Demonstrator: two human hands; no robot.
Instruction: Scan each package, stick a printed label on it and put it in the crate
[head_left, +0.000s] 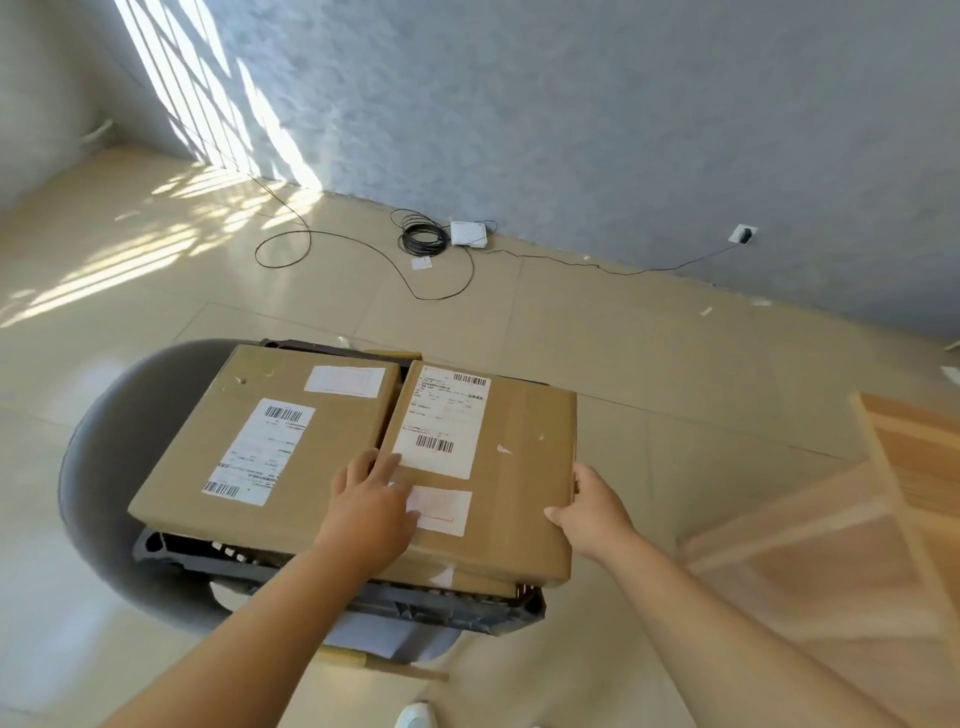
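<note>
I saw the left hand (371, 499) flat on the cardboard box (524, 447), the right hand (592, 512) gripping its edge. Its barcode label (441, 421) was illegible.

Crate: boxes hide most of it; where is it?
Head view, lower centre: the crate sits on the grey chair under the left box and right box, dark rim showing below them.

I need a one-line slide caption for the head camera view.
Left hand rests on the right-hand box, right hand grips its edge, above the crate.
</note>
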